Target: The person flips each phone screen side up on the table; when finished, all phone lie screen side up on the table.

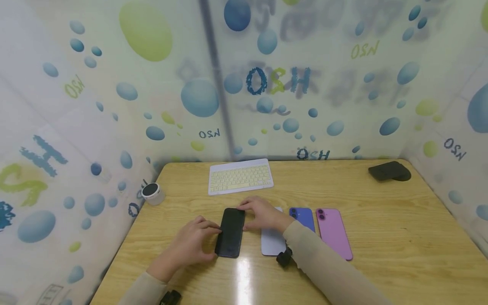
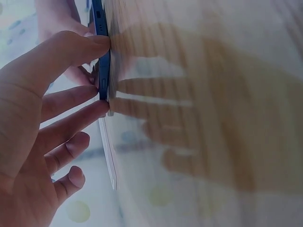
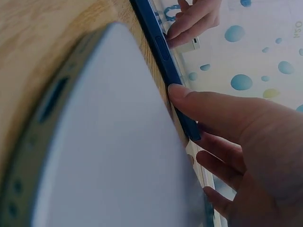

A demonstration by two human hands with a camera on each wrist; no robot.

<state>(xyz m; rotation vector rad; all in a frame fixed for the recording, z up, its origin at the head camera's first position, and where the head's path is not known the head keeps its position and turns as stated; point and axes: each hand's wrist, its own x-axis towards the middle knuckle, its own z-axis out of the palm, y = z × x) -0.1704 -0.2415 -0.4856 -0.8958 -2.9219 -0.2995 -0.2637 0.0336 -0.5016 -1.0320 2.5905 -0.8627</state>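
A smartphone with a black screen lies face up on the wooden table, its blue edge showing from the side in the left wrist view. My left hand grips its left side, thumb near the lower corner and fingertips higher up. From the other side my right hand holds the upper right corner, thumb on the side edge and fingers at the top. Under the right wrist lies a pale phone, partly covered; it looms large in the right wrist view. A blue phone lies beside it, partly hidden by the sleeve.
Right of the blue phone lies a pink phone, back up. A white keyboard sits toward the back edge. At the left edge stands a small white round device with a dark top. Flat black items lie back right.
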